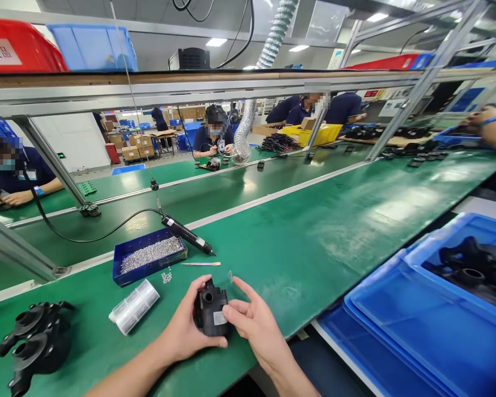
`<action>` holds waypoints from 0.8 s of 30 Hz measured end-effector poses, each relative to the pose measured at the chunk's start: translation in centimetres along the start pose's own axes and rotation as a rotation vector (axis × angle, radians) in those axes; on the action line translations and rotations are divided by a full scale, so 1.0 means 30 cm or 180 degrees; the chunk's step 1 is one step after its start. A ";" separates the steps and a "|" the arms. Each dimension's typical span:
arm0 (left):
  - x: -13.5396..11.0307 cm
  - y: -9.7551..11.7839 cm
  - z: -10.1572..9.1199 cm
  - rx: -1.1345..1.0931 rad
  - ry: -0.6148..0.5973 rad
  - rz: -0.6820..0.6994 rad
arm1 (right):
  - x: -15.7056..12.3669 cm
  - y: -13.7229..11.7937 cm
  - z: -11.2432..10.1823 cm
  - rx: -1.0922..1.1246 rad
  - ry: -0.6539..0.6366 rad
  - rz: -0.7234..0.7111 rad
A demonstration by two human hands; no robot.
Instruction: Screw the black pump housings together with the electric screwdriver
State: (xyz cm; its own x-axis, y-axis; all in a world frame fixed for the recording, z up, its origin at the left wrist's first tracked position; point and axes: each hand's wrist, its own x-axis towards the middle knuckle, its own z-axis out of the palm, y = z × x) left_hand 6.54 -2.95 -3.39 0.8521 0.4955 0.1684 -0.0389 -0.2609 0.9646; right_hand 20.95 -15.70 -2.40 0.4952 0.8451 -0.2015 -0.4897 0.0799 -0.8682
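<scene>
My left hand [185, 325] is wrapped round a black plastic housing [210, 309] with a round opening on top, held just above the green bench. A small white label [220, 318] shows on its front. My right hand [251, 317] is at the housing's right side, its thumb touching beside the label. Its index finger stretches upward, with a small clear film piece [230, 277] at the tip; the other fingers are bent. Beyond my hands lie tweezers [201, 264] and a black electric screwdriver [188, 235], tip toward me. The screwdriver leans on a blue tray of small screws [126, 275].
Left on the bench [297, 248] are a roll of clear labels [135, 306], loose screws [166, 275] and black moulded parts [38, 344]. Blue bins [400, 336] stand at the right, one holding black parts. A metal frame with a shelf crosses above. Co-workers sit beyond.
</scene>
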 end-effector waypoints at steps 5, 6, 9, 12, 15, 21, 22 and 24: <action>-0.002 -0.015 0.007 0.0110 0.0108 0.0034 | -0.014 0.016 0.022 0.0023 0.0176 -0.0322; -0.002 -0.015 0.006 0.0112 0.0097 0.0026 | -0.016 0.017 0.025 0.0012 0.0191 -0.0384; -0.003 -0.011 0.002 0.0109 0.0062 -0.0005 | -0.018 0.013 0.029 -0.0063 0.0145 -0.0422; -0.002 -0.007 0.002 0.0075 0.0041 -0.0025 | -0.018 0.006 0.028 -0.0129 0.0122 -0.0429; 0.000 -0.009 0.003 0.0035 0.0017 -0.0035 | -0.020 0.003 0.029 -0.0228 0.0172 -0.0455; -0.001 -0.016 0.003 0.0012 0.0015 -0.0032 | -0.038 0.006 0.046 -0.0566 0.0364 -0.0658; -0.001 -0.016 0.002 0.0011 0.0019 -0.0028 | -0.044 0.008 0.051 -0.0628 0.0413 -0.0712; 0.000 -0.014 0.001 0.0008 0.0012 -0.0023 | -0.054 0.011 0.062 -0.0795 0.0524 -0.0862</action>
State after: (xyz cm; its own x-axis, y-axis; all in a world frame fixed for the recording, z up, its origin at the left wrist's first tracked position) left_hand 6.59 -2.87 -3.79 0.8505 0.5005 0.1620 -0.0312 -0.2594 0.9653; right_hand 18.64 -16.06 -1.52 0.7006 0.7135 -0.0027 -0.1464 0.1400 -0.9793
